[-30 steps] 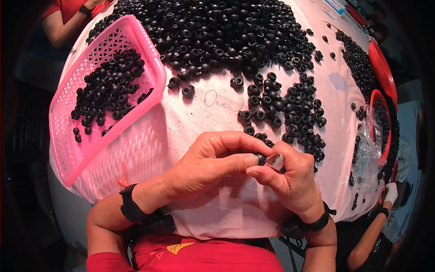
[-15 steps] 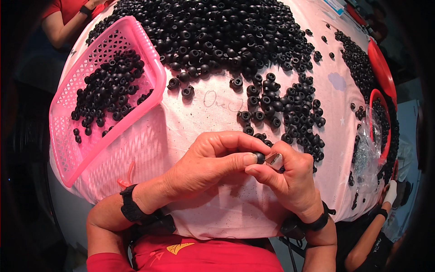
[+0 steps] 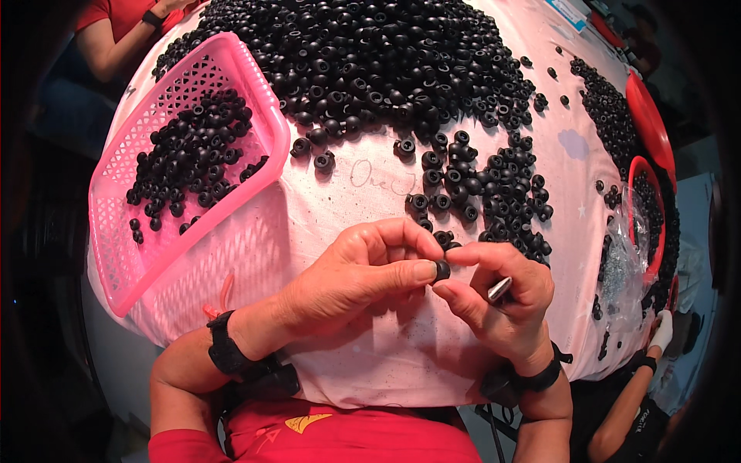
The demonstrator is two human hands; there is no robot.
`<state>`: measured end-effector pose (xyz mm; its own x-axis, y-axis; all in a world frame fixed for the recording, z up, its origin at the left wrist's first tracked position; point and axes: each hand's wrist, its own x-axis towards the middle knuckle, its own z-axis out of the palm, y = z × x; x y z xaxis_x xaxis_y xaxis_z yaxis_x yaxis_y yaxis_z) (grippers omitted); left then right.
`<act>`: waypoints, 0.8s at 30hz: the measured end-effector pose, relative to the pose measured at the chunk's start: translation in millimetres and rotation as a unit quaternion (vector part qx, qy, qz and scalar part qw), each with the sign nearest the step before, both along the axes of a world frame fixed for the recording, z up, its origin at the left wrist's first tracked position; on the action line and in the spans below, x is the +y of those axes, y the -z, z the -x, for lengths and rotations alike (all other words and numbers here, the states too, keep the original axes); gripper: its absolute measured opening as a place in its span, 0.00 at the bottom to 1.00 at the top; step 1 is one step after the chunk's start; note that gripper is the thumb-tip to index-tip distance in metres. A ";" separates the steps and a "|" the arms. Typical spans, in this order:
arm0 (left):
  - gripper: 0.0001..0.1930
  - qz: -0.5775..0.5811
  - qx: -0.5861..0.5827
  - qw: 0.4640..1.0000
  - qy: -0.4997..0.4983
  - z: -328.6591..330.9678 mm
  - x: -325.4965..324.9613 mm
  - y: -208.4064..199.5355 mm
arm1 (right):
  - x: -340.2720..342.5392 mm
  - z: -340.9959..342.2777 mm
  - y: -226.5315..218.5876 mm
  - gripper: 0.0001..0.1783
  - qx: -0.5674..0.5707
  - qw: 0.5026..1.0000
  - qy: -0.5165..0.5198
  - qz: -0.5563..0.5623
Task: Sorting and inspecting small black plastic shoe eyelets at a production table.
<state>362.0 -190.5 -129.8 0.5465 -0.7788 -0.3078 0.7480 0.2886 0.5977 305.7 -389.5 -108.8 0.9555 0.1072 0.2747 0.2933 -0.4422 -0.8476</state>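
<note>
Between the thumb and fingers of my left hand (image 3: 370,266) is a small round black rubber-like part (image 3: 441,270). My right hand (image 3: 498,297) is just beside it, with thumb and index finger slightly apart at the part's right side. Tucked in the curled fingers of that hand is a small shiny metal tool (image 3: 499,289); only one end shows, so its exact kind is unclear. Beyond my fingertips lie several loose black parts (image 3: 494,185) of the same sort, many with a hole in one end.
A pink plastic basket (image 3: 189,231) with more black parts stands tilted at the left. A big heap of them (image 3: 370,62) covers the far side of the cloth-covered table (image 3: 347,201). Red containers (image 3: 650,123) and a clear plastic bag (image 3: 617,266) are at the right. Other people's arms (image 3: 116,46) show at the edges.
My right thumb and index finger have opened away from the black part. The metal tool has turned and drawn back right, into the right hand's curled fingers. My left hand keeps its pinch.
</note>
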 end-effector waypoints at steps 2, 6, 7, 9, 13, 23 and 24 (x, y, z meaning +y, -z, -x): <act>0.08 -0.009 -0.001 1.000 0.003 0.9 -2.7 0.2 | -2.3 0.0 -0.1 0.18 -0.003 1.000 -0.018 -0.005; 0.09 -0.002 0.006 1.000 0.018 0.4 -1.6 1.2 | -4.8 -2.1 1.3 0.12 0.062 0.995 -0.031 -0.078; 0.09 0.009 0.004 1.000 0.019 0.3 -1.3 2.8 | -5.9 -2.6 2.4 0.10 0.082 0.990 -0.033 -0.107; 0.09 0.020 0.001 1.000 0.021 0.8 -1.7 2.7 | -6.7 -3.7 -1.1 0.08 0.105 0.986 -0.033 -0.126; 0.09 0.022 0.024 0.998 0.044 0.5 -1.6 0.5 | -10.2 -4.2 -1.9 0.06 0.172 0.973 -0.035 -0.149; 0.12 0.031 0.055 0.997 0.047 -0.9 -1.2 4.0 | -7.5 -3.7 -7.4 0.16 0.105 0.991 -0.058 -0.061; 0.12 0.031 0.055 0.997 0.047 -1.0 -1.2 3.2 | -7.2 -2.6 -4.8 0.16 0.105 0.991 -0.058 -0.060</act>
